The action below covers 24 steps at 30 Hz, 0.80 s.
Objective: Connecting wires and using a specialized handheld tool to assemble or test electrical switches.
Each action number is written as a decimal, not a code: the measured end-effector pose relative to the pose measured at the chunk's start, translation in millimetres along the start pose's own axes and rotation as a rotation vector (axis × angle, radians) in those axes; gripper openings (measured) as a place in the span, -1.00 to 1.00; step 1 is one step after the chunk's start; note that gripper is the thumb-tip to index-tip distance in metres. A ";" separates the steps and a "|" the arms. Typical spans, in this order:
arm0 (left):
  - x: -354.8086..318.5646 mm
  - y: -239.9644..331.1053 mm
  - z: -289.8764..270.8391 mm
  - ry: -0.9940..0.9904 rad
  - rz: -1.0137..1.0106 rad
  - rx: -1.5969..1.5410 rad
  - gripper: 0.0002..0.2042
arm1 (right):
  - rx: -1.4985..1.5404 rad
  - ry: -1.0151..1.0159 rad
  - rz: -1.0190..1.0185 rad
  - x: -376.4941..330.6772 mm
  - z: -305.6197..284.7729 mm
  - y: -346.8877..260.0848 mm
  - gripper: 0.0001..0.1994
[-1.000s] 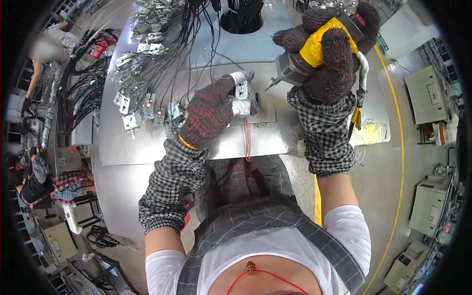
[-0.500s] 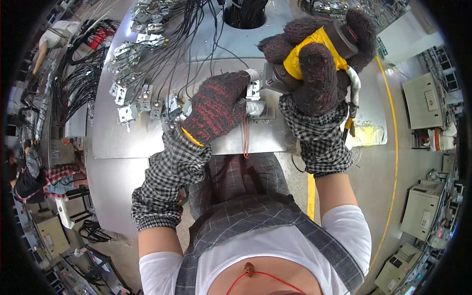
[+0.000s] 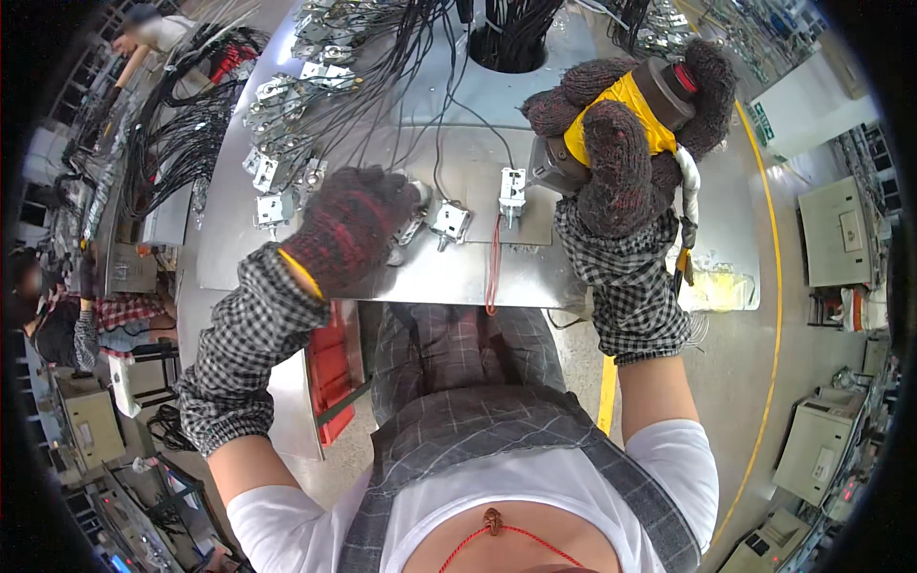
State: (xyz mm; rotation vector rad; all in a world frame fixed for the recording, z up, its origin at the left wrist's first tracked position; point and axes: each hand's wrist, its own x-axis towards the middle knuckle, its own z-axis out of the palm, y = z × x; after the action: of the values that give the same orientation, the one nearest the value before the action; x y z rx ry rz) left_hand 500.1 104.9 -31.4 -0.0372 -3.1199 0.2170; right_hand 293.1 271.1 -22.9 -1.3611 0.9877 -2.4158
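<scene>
My left hand [image 3: 353,229], in a dark red-and-black knit glove, has its fingers curled at a small silver metal part [image 3: 412,229] near the table's front edge. The white-wrapped fingertips close around that part. Beside it lies another small metal box with a wire [image 3: 451,222]. A third such metal box [image 3: 512,187] sits on a flat plate, with a thin red cord [image 3: 493,272] running from it over the edge. My right hand [image 3: 616,158], also gloved, grips a dark handheld tool wrapped in yellow tape [image 3: 623,113]. The tool hangs just right of the third box.
Several wired metal parts [image 3: 277,105] heap along the table's left side. Black wires [image 3: 511,43] pass through a round hole at the back. A white-wrapped cable [image 3: 690,177] trails from the tool. Another person [image 3: 162,33] is at the far left.
My left hand has left the box on the plate and moved left to a part beside it. My right hand keeps the tool nearly in place. The whole view has shifted slightly.
</scene>
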 end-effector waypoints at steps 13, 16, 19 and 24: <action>-35.9 -62.2 -23.1 0.260 -0.298 -1.621 -0.30 | -0.152 0.006 -0.063 10.3 16.0 -20.8 -0.35; -43.0 -61.3 -24.5 0.104 -0.286 -0.621 -0.44 | -0.113 0.144 0.070 0.0 32.3 -34.4 -0.41; -25.1 -11.7 -51.2 0.324 -0.058 0.193 -0.59 | -0.165 0.185 0.135 -2.7 34.1 -42.5 -0.45; -31.2 39.2 -29.5 0.104 0.053 0.008 -0.66 | -0.179 0.213 0.204 -6.1 33.9 -44.1 -0.46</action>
State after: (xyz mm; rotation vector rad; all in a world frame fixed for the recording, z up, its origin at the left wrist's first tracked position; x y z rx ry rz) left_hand 532.6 147.0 -8.0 -0.1263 -3.0171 0.2206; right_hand 330.6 292.1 13.0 -1.0083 1.3534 -2.3994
